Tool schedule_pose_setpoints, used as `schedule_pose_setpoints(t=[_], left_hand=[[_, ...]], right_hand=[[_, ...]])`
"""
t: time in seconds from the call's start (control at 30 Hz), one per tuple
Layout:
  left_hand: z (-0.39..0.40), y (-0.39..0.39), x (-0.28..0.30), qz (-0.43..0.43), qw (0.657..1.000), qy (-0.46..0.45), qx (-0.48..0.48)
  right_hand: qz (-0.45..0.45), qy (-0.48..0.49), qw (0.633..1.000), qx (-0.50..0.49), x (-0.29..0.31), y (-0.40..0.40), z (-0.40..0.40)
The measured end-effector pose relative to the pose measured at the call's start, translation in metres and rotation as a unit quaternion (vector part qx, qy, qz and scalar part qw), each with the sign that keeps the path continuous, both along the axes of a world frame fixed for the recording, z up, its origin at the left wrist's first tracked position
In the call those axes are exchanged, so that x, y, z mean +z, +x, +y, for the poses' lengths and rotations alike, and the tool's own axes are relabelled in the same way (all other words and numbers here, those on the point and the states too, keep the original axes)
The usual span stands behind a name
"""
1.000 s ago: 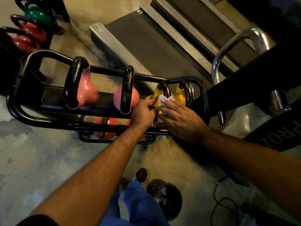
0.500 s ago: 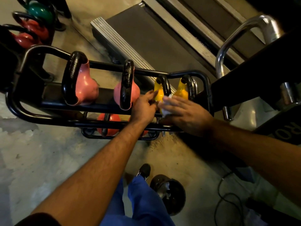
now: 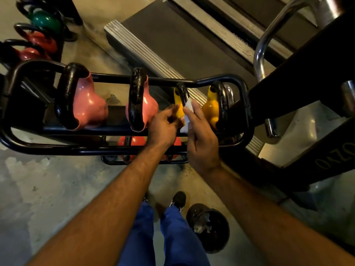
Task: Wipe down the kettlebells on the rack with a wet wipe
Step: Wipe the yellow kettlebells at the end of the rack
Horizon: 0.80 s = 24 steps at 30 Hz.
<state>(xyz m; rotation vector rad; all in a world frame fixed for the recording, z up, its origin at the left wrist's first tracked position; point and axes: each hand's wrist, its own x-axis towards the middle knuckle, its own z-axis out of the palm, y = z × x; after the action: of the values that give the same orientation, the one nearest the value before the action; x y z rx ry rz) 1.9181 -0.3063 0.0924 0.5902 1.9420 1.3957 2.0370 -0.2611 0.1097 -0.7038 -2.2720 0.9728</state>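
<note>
A black tube rack (image 3: pixel 247 104) holds two pink kettlebells (image 3: pixel 90 106) (image 3: pixel 149 108) and two yellow kettlebells (image 3: pixel 179 108) (image 3: pixel 212 109), all with black handles. My right hand (image 3: pixel 201 139) holds a white wet wipe (image 3: pixel 187 116) against the right side of the left yellow kettlebell. My left hand (image 3: pixel 163 127) rests on that kettlebell's left side with its fingers curled round it. Red kettlebells (image 3: pixel 132 141) sit on the lower shelf, partly hidden by my arms.
A second rack at the top left carries green (image 3: pixel 45 21) and red kettlebells (image 3: pixel 41 40). A treadmill deck (image 3: pixel 172 35) lies behind the rack. A black machine frame (image 3: pixel 307 73) with a chrome bar stands right. A dark bin (image 3: pixel 209 227) sits by my feet.
My right hand has turned from lying flat over the wipe to upright, with the wipe now bunched against the yellow kettlebell. My left hand's fingers have curled more. The camera has tilted down.
</note>
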Motion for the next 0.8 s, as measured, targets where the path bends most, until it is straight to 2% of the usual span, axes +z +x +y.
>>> schedule_pose_setpoints(t=[0.1,0.17,0.43,0.6,0.7,0.8], left_hand=[[0.0,-0.001,-0.004,-0.001,1.0,-0.011,-0.001],[0.0,-0.001,-0.004,-0.007,1.0,-0.02,0.001],[-0.001,0.0,0.0,-0.041,0.999,-0.023,0.007],[-0.002,0.003,0.005,-0.044,0.999,-0.007,0.005],[-0.002,0.003,0.008,-0.045,0.999,0.0,0.002],[-0.003,0.003,0.011,-0.042,0.999,0.009,-0.007]], right_hand=[[0.049,-0.162,0.977,-0.133,0.007,-0.008,-0.011],[0.081,-0.203,0.96,-0.175,0.012,-0.014,-0.012],[0.082,-0.257,0.921,-0.281,0.013,-0.015,-0.02],[-0.022,-0.137,0.961,-0.237,0.005,0.001,-0.039],[-0.007,-0.206,0.946,-0.252,0.005,-0.008,-0.031],[0.047,-0.32,0.904,-0.278,0.028,-0.031,-0.026]])
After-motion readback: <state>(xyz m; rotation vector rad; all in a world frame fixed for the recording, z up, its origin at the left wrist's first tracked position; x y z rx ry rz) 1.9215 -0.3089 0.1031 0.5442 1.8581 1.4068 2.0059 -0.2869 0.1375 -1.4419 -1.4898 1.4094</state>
